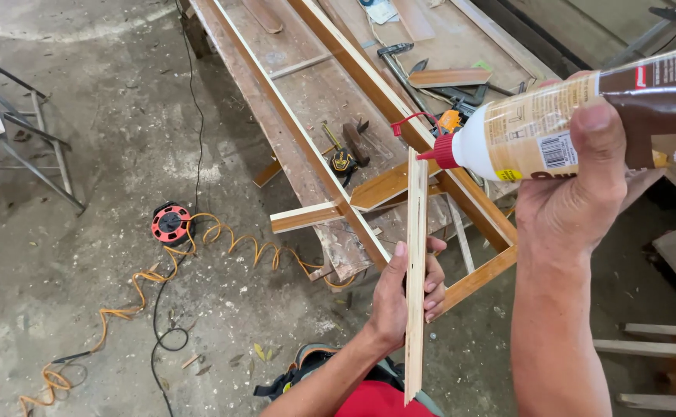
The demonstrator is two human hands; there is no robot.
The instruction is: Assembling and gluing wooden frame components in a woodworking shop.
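Currently the left hand (pixel 400 297) is closed around a thin wood strip (pixel 415 270), held upright with its long axis running 12 to 6 o'clock. The right hand (pixel 577 197) is wrapped round a glue bottle (pixel 577 116), lying on its side at 2 o'clock from the strip. Its red nozzle (pixel 440 150) points toward 9 o'clock, touching the strip's top end. The workbench (pixel 315 100) lies beyond.
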